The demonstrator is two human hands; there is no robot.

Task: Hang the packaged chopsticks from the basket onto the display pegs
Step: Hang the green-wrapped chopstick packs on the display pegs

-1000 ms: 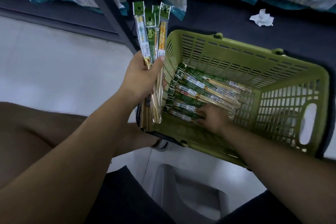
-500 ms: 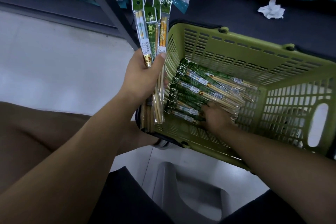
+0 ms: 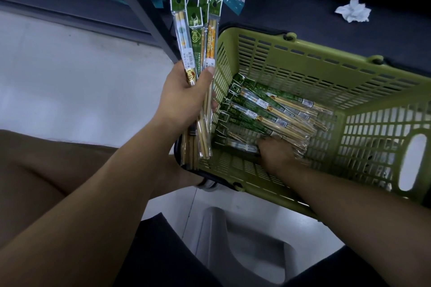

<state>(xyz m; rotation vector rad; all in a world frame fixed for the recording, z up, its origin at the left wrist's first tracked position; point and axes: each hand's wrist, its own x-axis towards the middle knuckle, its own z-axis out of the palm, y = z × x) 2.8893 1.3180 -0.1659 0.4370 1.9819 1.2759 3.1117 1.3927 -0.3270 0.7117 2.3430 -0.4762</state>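
Olive-green and slatted, the plastic basket (image 3: pixel 303 58) sits right of centre on my feed, by the dark lower shelf (image 3: pixel 291 2). On its bottom I see a pile of packaged chopsticks (image 3: pixel 268 114), green header cards pointing left. The left hand (image 3: pixel 182 98) is at the basket's left wall, fingers and thumb curled round a fan of chopstick packs (image 3: pixel 193 37) held upright, hang-holes at the far end. The right hand (image 3: pixel 275 154) is down inside the basket at the near edge of the pile. Its fingertips are buried among the wrappers, so I cannot tell whether it grips anything. A crumpled white tissue (image 3: pixel 353 10) lies on the shelf, far right. A grey stool (image 3: pixel 245 247) is nearest me.
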